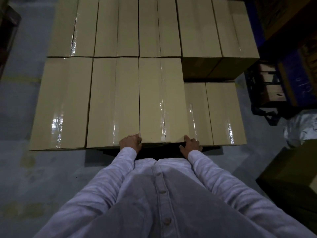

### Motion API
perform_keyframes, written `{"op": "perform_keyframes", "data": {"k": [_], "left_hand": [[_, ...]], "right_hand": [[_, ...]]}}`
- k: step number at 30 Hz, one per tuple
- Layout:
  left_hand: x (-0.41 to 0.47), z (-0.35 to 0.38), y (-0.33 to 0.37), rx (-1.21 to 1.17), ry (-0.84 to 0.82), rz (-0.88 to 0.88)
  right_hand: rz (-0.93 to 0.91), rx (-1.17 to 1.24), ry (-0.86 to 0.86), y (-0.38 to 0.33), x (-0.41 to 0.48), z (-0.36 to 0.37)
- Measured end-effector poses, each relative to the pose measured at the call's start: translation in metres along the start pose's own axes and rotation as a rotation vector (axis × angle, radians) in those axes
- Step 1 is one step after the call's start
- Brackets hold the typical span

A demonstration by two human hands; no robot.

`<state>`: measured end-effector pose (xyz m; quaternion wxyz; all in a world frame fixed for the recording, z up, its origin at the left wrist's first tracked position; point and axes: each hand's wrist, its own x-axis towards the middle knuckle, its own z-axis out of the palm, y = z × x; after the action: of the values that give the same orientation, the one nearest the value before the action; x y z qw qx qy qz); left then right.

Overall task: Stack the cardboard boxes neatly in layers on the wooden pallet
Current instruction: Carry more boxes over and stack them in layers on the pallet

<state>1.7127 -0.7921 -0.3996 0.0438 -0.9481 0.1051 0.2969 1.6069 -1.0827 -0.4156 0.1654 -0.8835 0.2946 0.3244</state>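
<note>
Nearest: shirt [159, 194]. Stack [68, 100] covered the pallet [212, 148]. Box [161, 100] sat on top at the pallet's near edge, long axis running straight away from the body. Left hand [130, 142] and right hand [191, 145] clasped its near corners, equally close.

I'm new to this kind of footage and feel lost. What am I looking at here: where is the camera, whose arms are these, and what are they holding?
No machine here: a person works bare-handed. The single picture comes from a camera on their head, looking down past their pale shirt. Taped cardboard boxes fill the view in rows. The left hand and right hand hold the near corners of one cardboard box in the nearest row. Right of it, two boxes sit lower, so that layer is unfinished.
</note>
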Motion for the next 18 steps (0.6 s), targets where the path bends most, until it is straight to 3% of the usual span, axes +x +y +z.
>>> {"op": "perform_keyframes", "data": {"k": [9, 15, 18], "left_hand": [[0.000, -0.019, 0.005, -0.073, -0.032, 0.049], [0.055, -0.066, 0.002, -0.236, 0.149, 0.022], [0.114, -0.098, 0.005, -0.264, 0.352, 0.093]], "right_hand": [[-0.010, 0.047, 0.084, -0.018, -0.010, -0.006], [-0.133, 0.184, 0.192, -0.075, 0.044, -0.069], [-0.228, 0.281, 0.293, -0.110, 0.098, -0.119]]}}
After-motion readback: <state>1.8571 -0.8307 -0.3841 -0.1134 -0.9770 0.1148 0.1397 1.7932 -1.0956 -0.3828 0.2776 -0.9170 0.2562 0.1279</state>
